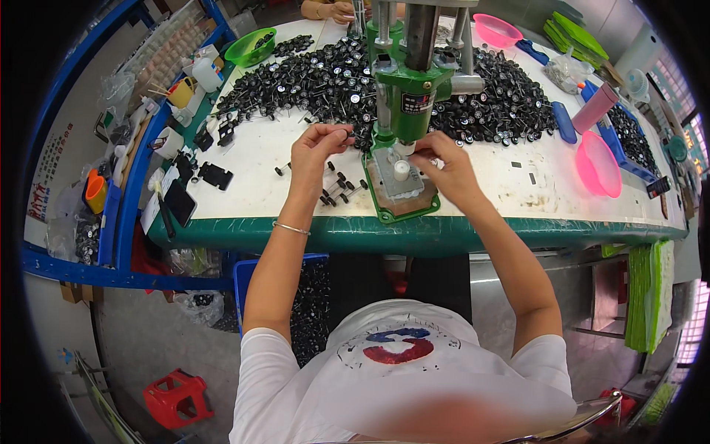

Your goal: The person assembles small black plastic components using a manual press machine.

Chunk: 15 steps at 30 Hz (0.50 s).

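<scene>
A green bench press [414, 103] stands before me, its base plate on the white table near the front edge. A white round fixture [401, 171] sits on that plate, under the ram. My left hand [319, 150], left of the press, is closed in a pinch on a small black wheel [348, 135]. My right hand [448, 169] reaches in from the right beside the ram and fixture, thumb and fingers closed together; what they hold, if anything, is too small to make out. Below my left hand lie several wheel-and-axle pieces [342, 191].
A large heap of black wheels with metal axles [303, 85] spreads behind the press. Pink basins [597, 164] and blue trays stand right; a green basin [250, 47] stands far left. A phone [180, 203] lies near the left edge. Another person's hands [339, 12] show at the far side.
</scene>
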Motion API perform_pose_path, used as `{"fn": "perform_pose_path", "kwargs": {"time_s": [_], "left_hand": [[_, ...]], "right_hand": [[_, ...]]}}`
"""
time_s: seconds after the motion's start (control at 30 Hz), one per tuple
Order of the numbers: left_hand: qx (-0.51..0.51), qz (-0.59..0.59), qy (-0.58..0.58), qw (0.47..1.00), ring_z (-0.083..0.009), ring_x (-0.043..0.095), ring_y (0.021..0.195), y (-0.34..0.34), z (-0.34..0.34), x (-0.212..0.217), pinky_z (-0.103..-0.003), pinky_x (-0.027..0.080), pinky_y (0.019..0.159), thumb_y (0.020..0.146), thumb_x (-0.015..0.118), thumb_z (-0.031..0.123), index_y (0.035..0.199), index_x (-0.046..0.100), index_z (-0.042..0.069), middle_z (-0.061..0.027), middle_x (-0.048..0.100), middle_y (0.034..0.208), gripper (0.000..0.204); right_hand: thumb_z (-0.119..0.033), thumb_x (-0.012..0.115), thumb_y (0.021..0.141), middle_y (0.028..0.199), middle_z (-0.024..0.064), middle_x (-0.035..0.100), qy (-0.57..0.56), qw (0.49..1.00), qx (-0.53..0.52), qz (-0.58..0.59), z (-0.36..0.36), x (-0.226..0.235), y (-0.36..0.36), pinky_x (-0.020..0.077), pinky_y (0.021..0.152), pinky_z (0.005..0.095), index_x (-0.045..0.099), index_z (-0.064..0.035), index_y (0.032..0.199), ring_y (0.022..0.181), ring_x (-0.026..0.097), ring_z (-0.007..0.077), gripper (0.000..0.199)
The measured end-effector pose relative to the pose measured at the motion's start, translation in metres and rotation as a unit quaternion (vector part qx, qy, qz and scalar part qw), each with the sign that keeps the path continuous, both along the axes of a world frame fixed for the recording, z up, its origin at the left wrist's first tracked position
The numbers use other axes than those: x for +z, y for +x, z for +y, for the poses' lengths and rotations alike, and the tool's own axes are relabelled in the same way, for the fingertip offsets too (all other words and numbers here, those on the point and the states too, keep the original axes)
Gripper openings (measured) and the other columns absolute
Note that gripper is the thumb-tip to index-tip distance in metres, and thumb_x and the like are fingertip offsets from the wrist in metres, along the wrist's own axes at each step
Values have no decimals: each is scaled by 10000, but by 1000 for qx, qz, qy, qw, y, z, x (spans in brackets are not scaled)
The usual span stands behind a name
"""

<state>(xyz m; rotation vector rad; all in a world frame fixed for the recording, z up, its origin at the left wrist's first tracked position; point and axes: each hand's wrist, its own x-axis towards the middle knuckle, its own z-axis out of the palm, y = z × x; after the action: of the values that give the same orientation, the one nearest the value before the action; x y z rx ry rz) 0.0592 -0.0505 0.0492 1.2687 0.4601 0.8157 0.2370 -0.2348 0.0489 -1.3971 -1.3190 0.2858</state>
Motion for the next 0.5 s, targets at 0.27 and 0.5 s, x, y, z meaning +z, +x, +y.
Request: {"fn": "perform_pose_path", "kwargs": {"time_s": [0.27, 0.5], "left_hand": [[-89, -9, -102, 991, -162, 672, 906, 2, -40, 6, -277, 539, 857, 854, 671, 29, 1078, 668, -10, -108, 685, 1036, 227], [-40, 55, 62, 996, -86, 592, 836, 12, -59, -2, -234, 456, 751, 813, 716, 37, 950, 726, 3, -17, 657, 934, 142]], "right_hand": [[-158, 675, 845, 969, 88, 627, 0, 988, -68, -138, -6, -12, -23, 475, 836, 358, 650, -51, 940, 969, 590, 279, 145], [-196, 673, 850, 1076, 81, 587, -92, 994, -15, 54, -1, -11, -13, 462, 839, 312, 625, -29, 1126, 984, 566, 194, 327]]}}
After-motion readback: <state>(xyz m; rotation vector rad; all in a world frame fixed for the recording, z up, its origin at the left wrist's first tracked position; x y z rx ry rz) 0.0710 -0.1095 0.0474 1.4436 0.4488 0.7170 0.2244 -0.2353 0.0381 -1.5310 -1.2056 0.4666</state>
